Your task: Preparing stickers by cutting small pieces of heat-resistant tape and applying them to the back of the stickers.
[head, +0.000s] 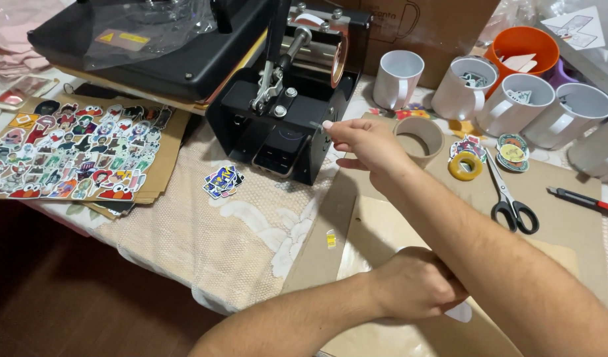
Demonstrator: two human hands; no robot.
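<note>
White mugs [515,99] hold paper; orange cup [523,45] too.

Right hand [363,142] reaches forward, fingertips pinching a small knob on the side of the black mug press [284,119]. Left hand [416,284] lies curled on a white sheet [376,238], crossed under the right forearm. Tape roll [419,135] just right of the pinch; scissors [512,198] and white mugs [515,99] further right.

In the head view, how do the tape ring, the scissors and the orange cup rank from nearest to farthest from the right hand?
From the right hand:
1. Tape ring, the brown one just to its right, almost touching.
2. Scissors, farther right on the cardboard.
3. Orange cup, far at the upper right, behind the white mugs.
</note>
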